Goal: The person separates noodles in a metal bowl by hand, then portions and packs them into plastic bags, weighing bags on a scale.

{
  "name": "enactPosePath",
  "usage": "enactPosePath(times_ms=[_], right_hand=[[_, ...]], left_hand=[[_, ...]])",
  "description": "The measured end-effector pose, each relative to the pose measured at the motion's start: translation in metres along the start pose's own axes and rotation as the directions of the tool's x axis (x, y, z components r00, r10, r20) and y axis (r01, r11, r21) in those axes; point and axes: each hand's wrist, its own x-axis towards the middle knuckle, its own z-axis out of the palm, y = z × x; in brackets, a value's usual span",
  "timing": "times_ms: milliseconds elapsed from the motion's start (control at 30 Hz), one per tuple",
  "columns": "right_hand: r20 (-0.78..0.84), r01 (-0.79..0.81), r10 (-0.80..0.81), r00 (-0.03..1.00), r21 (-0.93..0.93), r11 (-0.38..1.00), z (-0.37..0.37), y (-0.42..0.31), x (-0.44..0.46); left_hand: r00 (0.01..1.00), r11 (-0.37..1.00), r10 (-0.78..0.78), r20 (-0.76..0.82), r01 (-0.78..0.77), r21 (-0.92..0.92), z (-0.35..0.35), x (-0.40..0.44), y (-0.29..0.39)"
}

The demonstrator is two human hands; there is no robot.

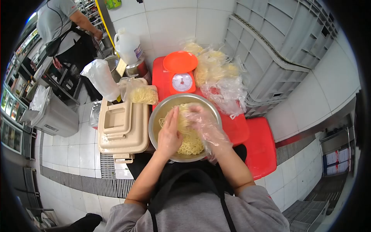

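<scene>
A wide metal bowl [155, 144] sits in front of me with pale yellow noodles [190, 144] inside. Over the bowl, my bare left hand [169, 133] has its fingers together against the left side of a raised clump of noodles. On the clump's right side is my right hand [201, 120], in a clear plastic glove, its fingers curved round the noodles. Just beyond the bowl stands a red scale [182, 82] with a round dial and an orange-red dish [180, 62] on top.
Left of the bowl are a beige lidded box [133, 139] and a bag of noodles [143, 94] on it. More bagged noodles [210, 65] lie behind right. Grey crates [266, 58] rise at the right. Another person [62, 31] stands far left.
</scene>
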Motion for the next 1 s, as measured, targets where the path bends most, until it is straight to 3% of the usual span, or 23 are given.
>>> enactPosePath(times_ms=[33,67,100,133,167,200,233,267,300,333,367,467,500,567,667,733,800,900,1000], right_hand=[[0.032,-0.087,0.085,0.996,0.086,0.992,0.009,0.002,-0.001],[0.199,0.100,-0.092,0.976,-0.028,0.995,0.014,0.016,0.003],[0.335,0.188,-0.028,0.942,-0.455,0.870,0.005,0.029,0.016],[0.422,0.302,0.091,0.902,-0.767,0.566,-0.005,0.044,0.029],[0.444,0.418,0.236,0.864,-0.895,0.153,-0.004,0.044,0.030],[0.417,0.215,0.147,0.897,-0.703,0.678,-0.004,0.047,0.019],[0.345,-0.006,0.091,0.934,-0.240,0.971,-0.002,0.051,0.003],[0.253,-0.174,0.092,0.963,0.324,0.930,0.002,0.048,-0.009],[0.341,0.067,-0.022,0.940,-0.122,0.990,0.003,0.044,-0.005],[0.469,0.338,-0.075,0.880,-0.508,0.793,0.005,0.037,0.005],[0.598,0.568,-0.056,0.799,-0.722,0.394,0.007,0.033,0.009],[0.683,0.702,-0.184,0.707,-0.709,0.066,0.019,0.024,-0.006],[0.641,0.654,-0.137,0.755,-0.750,0.097,0.016,0.027,-0.006],[0.546,0.544,-0.035,0.837,-0.825,0.155,0.010,0.033,-0.005],[0.150,0.340,-0.381,0.912,-0.797,0.500,-0.006,0.015,-0.014],[0.347,0.467,-0.399,0.849,-0.846,0.258,-0.020,0.038,-0.002],[0.312,0.322,-0.082,0.947,-0.930,0.178,-0.004,0.013,-0.012],[0.192,0.203,-0.066,0.979,-0.929,0.310,-0.007,0.024,-0.001],[0.196,0.403,-0.408,0.892,-0.753,0.520,-0.001,-0.003,-0.017]], left_hand=[[0.999,0.999,0.032,0.002,-0.032,0.011,0.000,0.000,0.005],[1.000,0.998,-0.004,-0.017,0.003,-0.062,-0.004,0.000,0.009],[1.000,0.997,-0.015,-0.027,0.013,-0.082,-0.006,0.000,0.006],[0.999,0.995,-0.027,-0.032,0.024,-0.101,-0.008,0.000,0.000],[0.999,0.992,-0.037,-0.034,0.033,-0.121,-0.012,0.001,-0.003],[0.993,0.998,0.011,-0.121,-0.017,-0.053,-0.017,0.004,-0.004],[0.976,0.998,0.068,-0.207,-0.066,0.019,-0.023,0.010,-0.004],[0.949,0.990,0.126,-0.288,-0.104,0.092,-0.029,0.015,-0.005],[0.975,1.000,0.005,-0.221,-0.002,0.013,-0.032,0.016,-0.009],[0.983,0.992,-0.115,-0.146,0.107,-0.060,-0.036,0.017,-0.014],[0.972,0.968,-0.226,-0.060,0.218,-0.121,-0.039,0.018,-0.019],[0.967,0.966,-0.250,0.045,0.246,0.084,-0.017,0.015,-0.043],[0.967,0.959,-0.245,0.066,0.232,0.163,-0.009,0.014,-0.049],[0.986,0.981,-0.166,0.019,0.163,0.104,0.000,0.015,-0.054],[0.997,0.996,-0.076,-0.024,0.075,-0.037,0.001,0.017,-0.051],[0.997,0.987,-0.076,-0.002,0.075,-0.143,-0.005,0.020,-0.035],[0.991,0.962,-0.121,0.056,0.131,-0.240,-0.014,0.028,-0.014],[0.977,0.910,-0.212,-0.035,0.184,-0.371,-0.035,0.027,0.007],[0.985,0.996,0.038,-0.169,-0.051,-0.072,-0.066,0.022,-0.004]])
